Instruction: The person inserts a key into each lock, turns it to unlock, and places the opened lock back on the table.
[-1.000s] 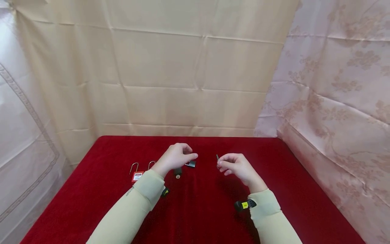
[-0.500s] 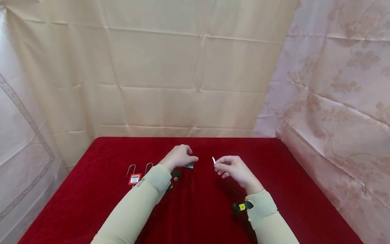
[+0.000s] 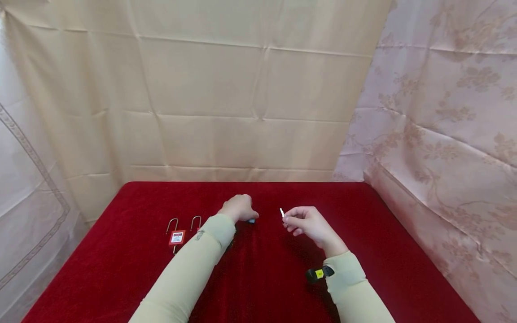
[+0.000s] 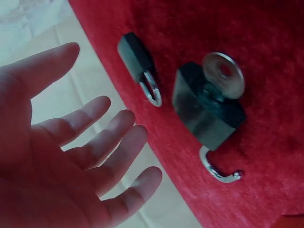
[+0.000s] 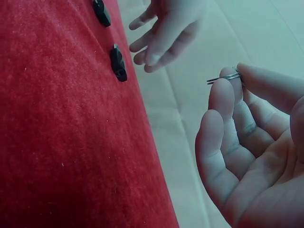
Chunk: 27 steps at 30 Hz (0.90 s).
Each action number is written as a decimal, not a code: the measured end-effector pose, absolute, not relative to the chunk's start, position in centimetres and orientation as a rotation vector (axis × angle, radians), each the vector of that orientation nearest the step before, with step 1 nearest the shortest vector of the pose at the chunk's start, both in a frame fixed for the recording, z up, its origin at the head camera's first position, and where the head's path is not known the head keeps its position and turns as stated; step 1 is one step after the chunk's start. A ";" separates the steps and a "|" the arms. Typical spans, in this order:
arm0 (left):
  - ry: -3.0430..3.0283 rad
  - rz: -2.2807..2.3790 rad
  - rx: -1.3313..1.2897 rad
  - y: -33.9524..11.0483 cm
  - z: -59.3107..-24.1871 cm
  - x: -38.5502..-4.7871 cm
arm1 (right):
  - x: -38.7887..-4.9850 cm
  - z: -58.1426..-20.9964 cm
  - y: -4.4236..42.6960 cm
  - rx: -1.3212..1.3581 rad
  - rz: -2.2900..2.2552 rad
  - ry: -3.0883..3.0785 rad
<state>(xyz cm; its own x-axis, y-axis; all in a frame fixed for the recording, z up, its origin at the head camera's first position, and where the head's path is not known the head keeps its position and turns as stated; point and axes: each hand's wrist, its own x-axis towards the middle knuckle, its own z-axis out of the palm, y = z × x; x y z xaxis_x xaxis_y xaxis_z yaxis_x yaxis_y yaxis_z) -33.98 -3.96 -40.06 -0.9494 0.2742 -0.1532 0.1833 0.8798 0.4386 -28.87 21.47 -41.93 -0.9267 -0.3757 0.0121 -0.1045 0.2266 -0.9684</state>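
Observation:
My left hand (image 3: 238, 208) reaches over a small padlock (image 3: 252, 220), mostly hidden beneath it in the head view. In the left wrist view the fingers are spread and hold nothing. That view shows a dark padlock (image 4: 135, 57) with its shackle in, and nearer a second dark padlock (image 4: 202, 107) with its shackle swung out and a round-headed key (image 4: 224, 75) in it. My right hand (image 3: 313, 226) pinches a small metal key (image 3: 282, 212) between thumb and fingertips, held up off the table. Edge-on in the right wrist view, it looks like thin metal pieces, perhaps two keys.
On the left of the red cloth-covered table (image 3: 347, 215) lies a red padlock (image 3: 177, 237) with a white label and raised shackle. Beside it, another shackle (image 3: 195, 221) shows, its body largely behind my left sleeve. Beige curtain (image 3: 202, 89) hangs behind the table.
My left hand has come down over the small padlock, covering more of it, and its forearm has shifted right. The key in my right hand has turned and looks brighter.

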 end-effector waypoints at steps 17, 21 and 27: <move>2.815 0.449 0.330 -4.0 -40.5 -34.4 | -28.8 -41.9 21.5 -0.452 -1.743 2.297; 2.814 0.417 0.355 -4.0 -40.6 -34.4 | -28.8 -41.9 21.5 -0.451 -1.735 2.305; 2.843 0.397 0.391 -4.0 -40.8 -34.4 | -28.7 -42.0 21.5 -0.443 -1.730 2.314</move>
